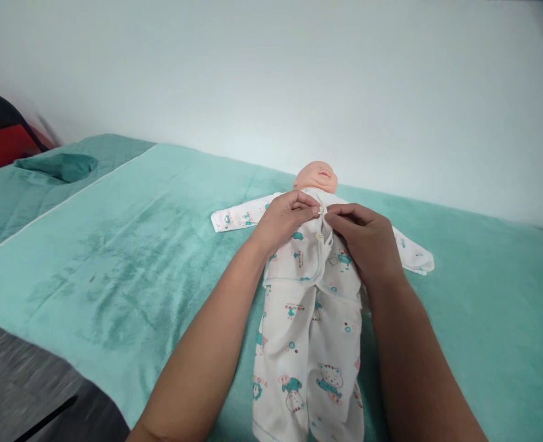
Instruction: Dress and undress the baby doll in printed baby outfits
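Observation:
A baby doll (316,176) lies on its back, dressed in a white printed baby top (294,255) and matching baby trousers (290,350). My left hand (290,215) pinches the top's front edge high on the chest, by a small pale fastener. From the other side, my right hand (366,236) has thumb and finger pressed together on the opposite edge, close to the left fingertips. Just below them a second pale fastener (320,237) shows on the front opening. What exactly lies between my fingertips is partly hidden. Both sleeves stretch out sideways.
A green plush cover (115,245) spreads under the doll, with a white wall (271,80) behind. Far left are a bunched green cloth (57,167) and a red and black object (4,144). Grey floor (18,374) shows at the lower left.

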The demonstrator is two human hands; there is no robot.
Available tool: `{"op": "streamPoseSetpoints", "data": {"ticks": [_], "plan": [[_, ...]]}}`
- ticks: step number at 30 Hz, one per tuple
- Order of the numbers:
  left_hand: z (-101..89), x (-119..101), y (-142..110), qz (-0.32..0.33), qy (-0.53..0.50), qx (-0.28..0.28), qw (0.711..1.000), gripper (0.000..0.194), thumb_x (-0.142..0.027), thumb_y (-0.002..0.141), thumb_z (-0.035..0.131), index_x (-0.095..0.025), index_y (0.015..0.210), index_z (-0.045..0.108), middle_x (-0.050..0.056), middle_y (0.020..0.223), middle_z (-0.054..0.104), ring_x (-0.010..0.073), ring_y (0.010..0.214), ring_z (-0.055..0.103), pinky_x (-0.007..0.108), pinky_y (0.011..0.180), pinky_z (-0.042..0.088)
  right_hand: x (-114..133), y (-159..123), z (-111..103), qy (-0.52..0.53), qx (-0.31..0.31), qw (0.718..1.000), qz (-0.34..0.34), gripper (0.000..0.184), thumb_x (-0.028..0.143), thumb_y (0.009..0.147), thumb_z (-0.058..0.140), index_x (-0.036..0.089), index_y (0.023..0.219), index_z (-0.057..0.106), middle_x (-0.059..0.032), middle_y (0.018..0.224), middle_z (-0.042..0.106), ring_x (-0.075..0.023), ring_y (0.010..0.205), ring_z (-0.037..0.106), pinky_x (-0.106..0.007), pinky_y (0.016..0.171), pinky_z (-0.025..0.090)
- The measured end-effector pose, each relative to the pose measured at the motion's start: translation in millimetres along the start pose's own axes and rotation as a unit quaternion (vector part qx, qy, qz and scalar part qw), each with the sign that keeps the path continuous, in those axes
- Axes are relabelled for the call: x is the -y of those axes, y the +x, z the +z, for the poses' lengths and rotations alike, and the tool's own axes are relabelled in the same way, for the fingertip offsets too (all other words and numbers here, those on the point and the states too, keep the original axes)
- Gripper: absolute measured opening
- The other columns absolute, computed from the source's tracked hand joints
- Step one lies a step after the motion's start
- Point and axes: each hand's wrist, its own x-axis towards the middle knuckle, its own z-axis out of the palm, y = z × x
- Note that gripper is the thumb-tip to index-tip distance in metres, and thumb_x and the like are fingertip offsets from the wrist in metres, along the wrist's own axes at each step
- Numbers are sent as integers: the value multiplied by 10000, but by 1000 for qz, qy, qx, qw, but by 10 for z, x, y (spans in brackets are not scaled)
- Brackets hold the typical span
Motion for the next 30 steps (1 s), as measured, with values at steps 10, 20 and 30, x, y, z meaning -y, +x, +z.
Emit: {"op": "streamPoseSetpoints", "data": {"ticks": [10,20,30], "plan": [[-15,-35,-45,9,81,-4,997,137,-297,822,661,-168,794,629,-28,708,585,69,606,465,201,567,365,0,12,-35,-62,37,993,-98,82,291,778,685,244,793,750,-13,981,717,-179,826,615,-321,728,466],[35,-15,-27,7,72,-45,996,157,-185,733,633,-183,887,605,-58,695,589,68,590,478,204,580,367,-65,59,-60,-44,115,988,-91,132,376,782,709,255,801,759,-27,1149,646,-175,870,583,-323,722,458],[39,15,-14,10,30,-56,998,158,-202,724,640,-187,871,585,-65,701,574,55,557,439,197,565,349,-62,62,-53,-82,88,992,-43,371,382,698,749,235,1020,639,-36,1002,597,-159,762,496,-297,661,408]]}}
